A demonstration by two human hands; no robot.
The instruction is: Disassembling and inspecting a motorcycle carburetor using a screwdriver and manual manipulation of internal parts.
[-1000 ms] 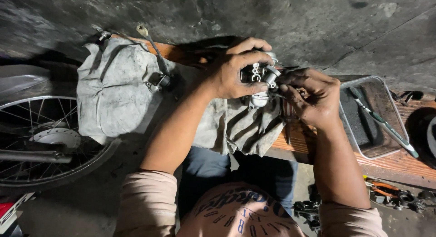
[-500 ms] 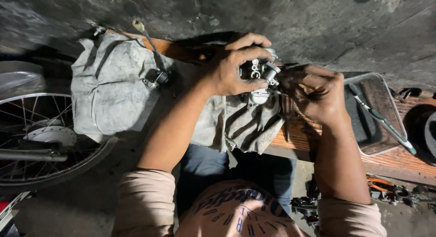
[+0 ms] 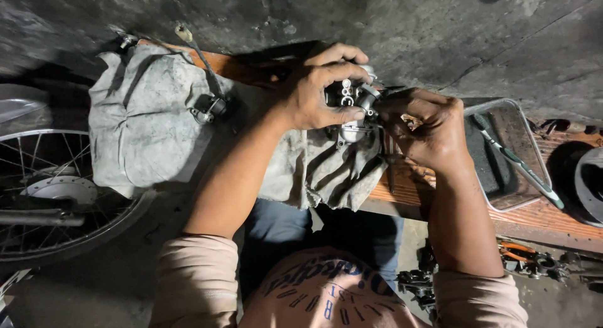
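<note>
I am reaching my left hand (image 3: pixel 317 92) forward from the lower left, forearm running diagonally up toward the bench, wrist bent slightly inward. Its fingers are curling over the top of a small metal engine part (image 3: pixel 353 108) and the thumb is pressing against the part's near side, so the hand is closing firmly around it. I am bringing my right hand (image 3: pixel 424 130) in from the right, forearm rising almost straight up the frame. Its fingers are folding inward toward the part's right side in a narrow pinch; what they are gripping, if anything, is hidden behind the knuckles, possibly a small fitting.

The metal part is sitting between both hands, just above a dirty grey rag (image 3: pixel 326 168) draped over the edge of the wooden bench (image 3: pixel 534 218). Its long axis is running roughly up and down the frame, with the rounded silver bowl end pointing toward me and the end with small brass fittings pointing away.

A metal tray (image 3: pixel 531 149) holding a screwdriver (image 3: pixel 518 161) is lying just right of my right hand. A spoked wheel (image 3: pixel 53 196) is standing well apart at the left.
</note>
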